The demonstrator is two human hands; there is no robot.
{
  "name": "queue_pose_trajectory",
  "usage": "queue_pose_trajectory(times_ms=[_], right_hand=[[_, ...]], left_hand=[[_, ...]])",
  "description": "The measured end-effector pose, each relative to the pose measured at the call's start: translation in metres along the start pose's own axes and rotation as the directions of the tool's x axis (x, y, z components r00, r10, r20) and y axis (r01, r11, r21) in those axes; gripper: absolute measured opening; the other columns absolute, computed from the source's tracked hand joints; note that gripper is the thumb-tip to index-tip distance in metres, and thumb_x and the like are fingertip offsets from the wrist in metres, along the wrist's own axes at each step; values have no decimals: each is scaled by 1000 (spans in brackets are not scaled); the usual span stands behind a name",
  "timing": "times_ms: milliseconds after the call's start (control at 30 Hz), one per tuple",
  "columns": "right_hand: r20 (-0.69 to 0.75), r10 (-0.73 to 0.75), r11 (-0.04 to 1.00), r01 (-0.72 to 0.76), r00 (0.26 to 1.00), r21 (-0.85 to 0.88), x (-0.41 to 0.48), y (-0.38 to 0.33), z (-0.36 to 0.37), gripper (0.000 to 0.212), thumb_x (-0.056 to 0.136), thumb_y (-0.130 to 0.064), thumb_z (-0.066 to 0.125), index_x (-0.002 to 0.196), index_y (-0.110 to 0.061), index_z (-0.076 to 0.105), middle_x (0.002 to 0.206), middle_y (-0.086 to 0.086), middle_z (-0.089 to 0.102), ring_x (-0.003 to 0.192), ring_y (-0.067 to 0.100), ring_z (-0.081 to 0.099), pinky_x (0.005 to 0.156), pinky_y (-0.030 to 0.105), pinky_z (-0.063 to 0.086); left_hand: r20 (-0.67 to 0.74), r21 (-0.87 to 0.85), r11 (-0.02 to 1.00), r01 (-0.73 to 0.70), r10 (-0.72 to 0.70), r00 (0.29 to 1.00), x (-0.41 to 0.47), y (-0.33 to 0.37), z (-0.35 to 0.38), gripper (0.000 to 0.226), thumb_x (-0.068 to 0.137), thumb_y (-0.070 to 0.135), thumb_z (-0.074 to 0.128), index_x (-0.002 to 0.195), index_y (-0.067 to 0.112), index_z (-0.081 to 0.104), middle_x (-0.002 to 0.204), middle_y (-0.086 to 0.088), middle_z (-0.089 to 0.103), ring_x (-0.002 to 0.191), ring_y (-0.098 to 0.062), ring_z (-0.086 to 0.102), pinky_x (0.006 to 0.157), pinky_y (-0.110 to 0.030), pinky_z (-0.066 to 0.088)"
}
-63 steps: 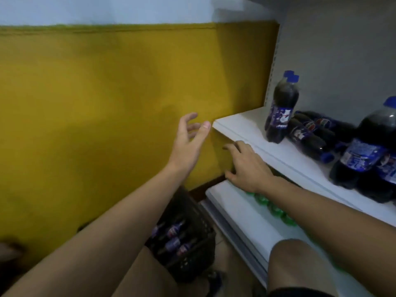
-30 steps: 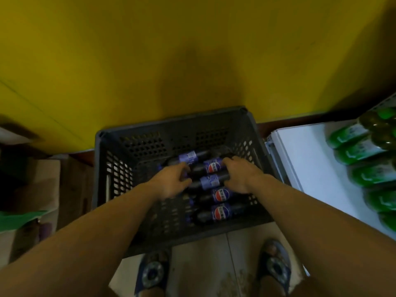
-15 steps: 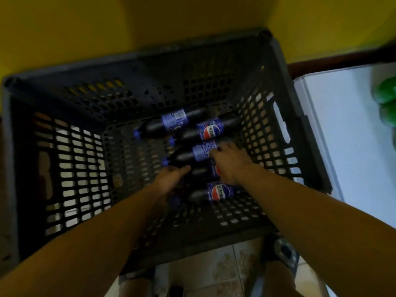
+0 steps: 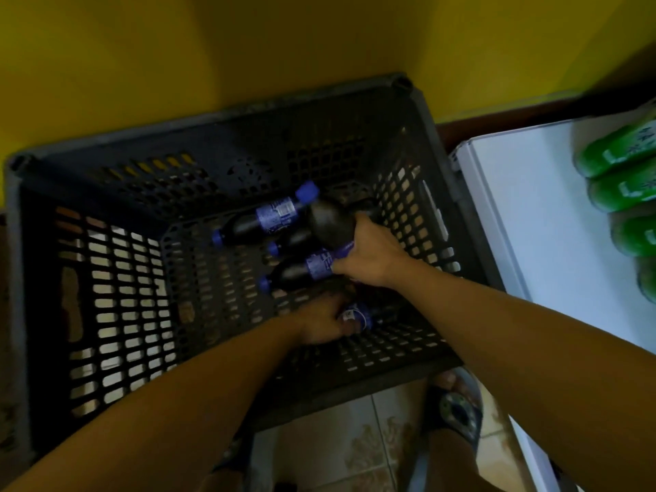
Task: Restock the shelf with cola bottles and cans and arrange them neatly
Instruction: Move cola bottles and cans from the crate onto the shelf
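From the head camera, looking steeply down, a dark slotted crate (image 4: 213, 115) fills the middle of the frame, standing on the tiled floor (image 4: 337, 438) against a yellow wall (image 4: 142, 47). The right hand (image 4: 372, 253), right of centre, has its grip closed round the label band of a raised cola bottle (image 4: 330, 225), which tilts up off the crate floor with its blue cap towards the upper left. The left hand (image 4: 319, 323), just below centre, has its fingers curled round the lowest cola bottle (image 4: 362, 314), which lies flat on the crate bottom. Three more cola bottles lie loose between and above the hands: one (image 4: 262, 221) farthest up, one (image 4: 293, 239) partly hidden under the raised bottle, and one (image 4: 301, 269) just beside the right hand. At the right edge a white shelf (image 4: 525, 214) carries a row of green bottles (image 4: 617, 158); no cola stands on the part that shows, and no cans are visible. By this picture the job is at a fetching stage: two bottles are in hand but not lifted clear, three wait in the crate, and placing and lining them up on the shelf remains to be done.
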State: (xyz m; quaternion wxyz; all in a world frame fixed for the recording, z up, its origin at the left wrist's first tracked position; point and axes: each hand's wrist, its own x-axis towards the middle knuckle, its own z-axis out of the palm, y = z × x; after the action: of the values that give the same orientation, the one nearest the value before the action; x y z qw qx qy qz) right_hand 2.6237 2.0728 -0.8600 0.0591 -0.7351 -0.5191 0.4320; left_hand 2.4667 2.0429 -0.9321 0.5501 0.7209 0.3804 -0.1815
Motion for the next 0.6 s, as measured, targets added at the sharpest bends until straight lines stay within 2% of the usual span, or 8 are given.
queue_pose_trajectory(times_ms=[67,133,233,333,400,433,500,600], right_hand=[[-5,0,998,0,1000,63,-5,-6,-3,83,72,-33,85,138,-13,40,124,11,63,110,32,63,91,37,53],[-45,-15,995,19,999,102,-11,-9,-8,81,71,-34,85,136,-16,41,124,11,63,112,32,62,93,38,53],[-72,-44,989,54,996,139,-20,-10,-21,82,67,-39,85,136,-21,45,122,8,64,109,30,64,94,41,54],[-87,-77,988,88,993,130,-31,-16,-42,80,56,-50,81,125,-25,52,112,4,67,97,26,67,88,45,57],[-103,-106,991,114,989,71,-43,-24,-59,79,52,-56,79,121,-26,55,110,3,67,95,26,67,85,47,58],[-113,-125,991,128,986,25,-52,-31,-68,75,56,-53,82,120,-25,55,110,4,67,94,26,67,85,47,58],[-138,-175,984,169,975,-56,-73,-46,-89,72,64,-45,86,125,-23,55,114,4,66,97,27,66,85,47,58],[-210,-250,961,215,945,-175,-115,-73,-125,81,65,-45,86,134,-21,51,119,4,65,100,27,64,84,44,57]], left_hand=[[28,216,975,51,-58,998,14,6,6,93,84,73,50,159,24,25,163,-7,28,149,-28,28,123,-40,23],[53,300,951,70,-90,995,23,8,11,88,89,70,52,160,27,22,165,-5,25,152,-28,23,124,-39,19],[103,97,989,114,-124,987,20,13,3,80,92,56,63,156,19,34,151,-2,48,141,-23,44,115,-32,34],[91,-2,991,133,-132,987,1,21,-18,75,91,65,57,152,24,40,143,9,45,139,-12,39,116,-25,27],[-22,-165,967,196,-202,979,-15,26,-33,76,82,80,53,134,25,59,129,3,62,122,-16,58,109,-31,42],[-87,-241,948,209,-235,968,-25,29,-43,70,83,79,53,125,24,64,121,1,66,111,-16,62,102,-30,46],[-192,-370,910,187,-272,943,-49,42,-66,52,91,66,56,115,21,68,117,0,69,103,-14,64,100,-29,46],[-314,-509,858,71,-262,913,-93,75,-100,43,94,55,59,105,16,73,112,-6,74,98,-17,68,100,-35,51]])
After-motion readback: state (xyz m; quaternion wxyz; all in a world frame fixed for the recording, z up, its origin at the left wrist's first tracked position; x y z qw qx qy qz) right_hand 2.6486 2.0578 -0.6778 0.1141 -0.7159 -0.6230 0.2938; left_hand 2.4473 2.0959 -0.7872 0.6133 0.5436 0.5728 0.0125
